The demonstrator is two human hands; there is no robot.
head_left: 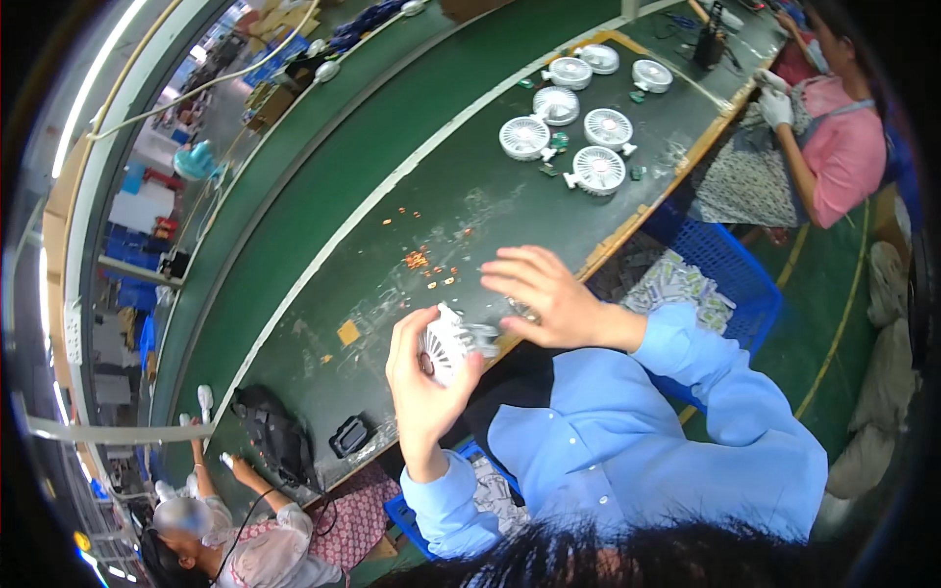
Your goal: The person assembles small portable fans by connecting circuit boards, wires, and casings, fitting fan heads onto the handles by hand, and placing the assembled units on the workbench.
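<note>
My left hand [421,397] is closed around a small white fan [446,350], its slatted round grille tilted to one side above the table's near edge. A greyish-white part sticks out on the fan's right side, blurred. To the right of it hovers my right hand [564,304], fingers stretched and apart, not touching the fan. Something small and shiny shows by my right thumb; I cannot make out what it is. Just beyond my hands, small copper-coloured pieces [417,259] lie scattered on the green table [323,284].
Several white fans [598,170] with small green boards lie at the far right. A yellowish square [348,332], a black tray [351,436] and a black bag [272,431] are to the left. Blue crates [755,294] flank me. Co-workers sit at right [848,167] and lower left [284,549].
</note>
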